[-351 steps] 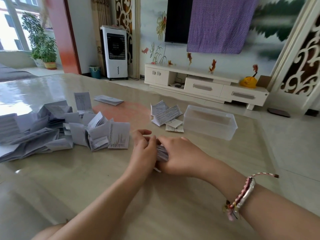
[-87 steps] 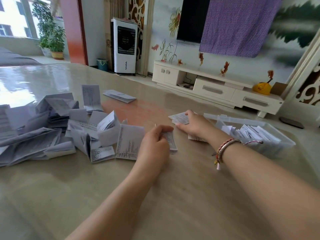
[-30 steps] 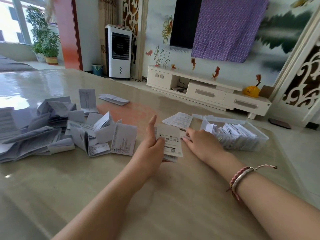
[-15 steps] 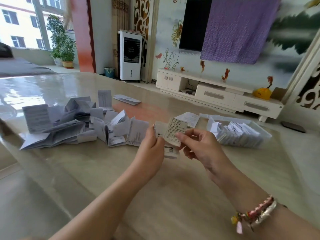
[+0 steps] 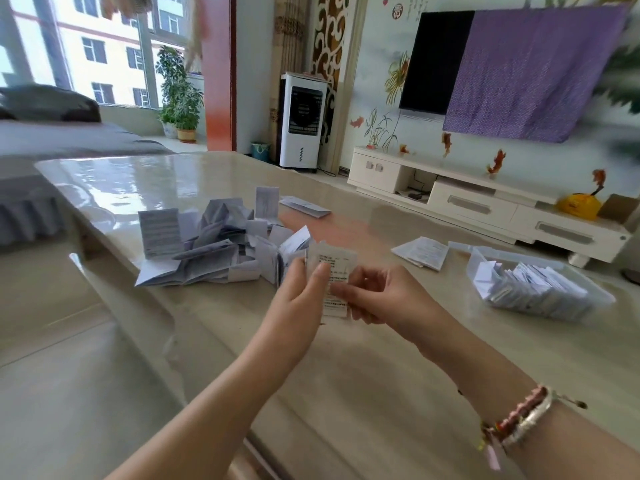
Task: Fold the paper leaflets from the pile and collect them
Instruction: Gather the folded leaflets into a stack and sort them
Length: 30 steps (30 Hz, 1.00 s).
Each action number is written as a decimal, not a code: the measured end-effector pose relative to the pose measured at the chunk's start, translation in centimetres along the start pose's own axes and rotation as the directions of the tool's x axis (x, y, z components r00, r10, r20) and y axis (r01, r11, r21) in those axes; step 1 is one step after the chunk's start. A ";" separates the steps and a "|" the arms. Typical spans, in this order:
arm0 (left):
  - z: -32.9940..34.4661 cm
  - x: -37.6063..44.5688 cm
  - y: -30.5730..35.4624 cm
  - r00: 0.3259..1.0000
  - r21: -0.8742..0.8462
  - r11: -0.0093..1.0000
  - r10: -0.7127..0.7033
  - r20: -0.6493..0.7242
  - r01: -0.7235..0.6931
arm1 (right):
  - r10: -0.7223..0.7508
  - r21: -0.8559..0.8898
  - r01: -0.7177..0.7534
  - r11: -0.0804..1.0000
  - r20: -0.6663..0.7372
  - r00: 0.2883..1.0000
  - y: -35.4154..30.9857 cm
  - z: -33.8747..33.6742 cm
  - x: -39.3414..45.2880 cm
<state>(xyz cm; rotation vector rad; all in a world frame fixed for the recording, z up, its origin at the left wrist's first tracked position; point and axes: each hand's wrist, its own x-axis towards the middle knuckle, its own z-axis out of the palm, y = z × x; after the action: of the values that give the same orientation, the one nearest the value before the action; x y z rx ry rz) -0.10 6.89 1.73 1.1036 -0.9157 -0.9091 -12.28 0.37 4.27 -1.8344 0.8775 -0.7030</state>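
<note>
- The glossy beige stone-look table (image 5: 207, 341) fills the lower and middle frame and carries every task item; the work is, by my reading, somewhere in its middle stretch
- The loose pile of white and grey printed paper leaflets (image 5: 207, 251) sits left of centre, still large and jumbled, many sheets half open or standing on edge; this is the bulk of what is left to fold
- The clear rectangular plastic box (image 5: 588, 299) at the right edge holds a dense row of folded white leaflets standing on edge (image 5: 530, 285); it looks well filled, so a good share is collected
- A flat printed sheet (image 5: 420, 252) lies just left of the box, right of centre, apart from the pile; whether it is folded I cannot tell
- Two more stray leaflets lie beyond the pile near the frame's middle, one long folded one flat (image 5: 304, 206) and one upright (image 5: 267, 202), both uncollected
- The small white leaflet with black print (image 5: 332, 268) is raised above the table at frame centre, between both hands, partly folded as far as I can judge
- The left hand (image 5: 298, 289) grips its left edge, thumb on the front
- The right hand (image 5: 377, 299) pinches its lower right part with curled fingers
</note>
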 end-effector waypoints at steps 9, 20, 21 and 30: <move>-3.7 1.0 0.5 0.989 0.093 0.995 0.053 -0.139 -0.040 | -0.270 -0.513 0.075 0.855 -0.316 0.910 2.9 -0.5 4.6; -3.4 1.5 -0.9 0.983 0.258 0.966 0.055 -0.177 -0.007 | -0.154 0.175 0.216 0.961 -0.312 0.938 -0.2 -2.8 3.3; -3.3 1.5 -0.8 0.985 0.222 0.975 0.031 -0.169 0.007 | -0.182 0.210 0.243 0.947 -0.272 0.945 -0.7 -2.9 2.9; -3.2 1.2 -0.5 0.999 0.082 0.997 0.015 -0.034 -0.012 | -0.168 -0.019 0.168 0.986 0.003 0.986 -0.2 0.6 2.5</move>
<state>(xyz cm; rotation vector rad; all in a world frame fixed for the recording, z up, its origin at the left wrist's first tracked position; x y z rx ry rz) 3.26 6.69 0.80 1.1783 -0.9377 -0.8452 -10.31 -1.32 4.49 -1.9418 0.7357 -0.8004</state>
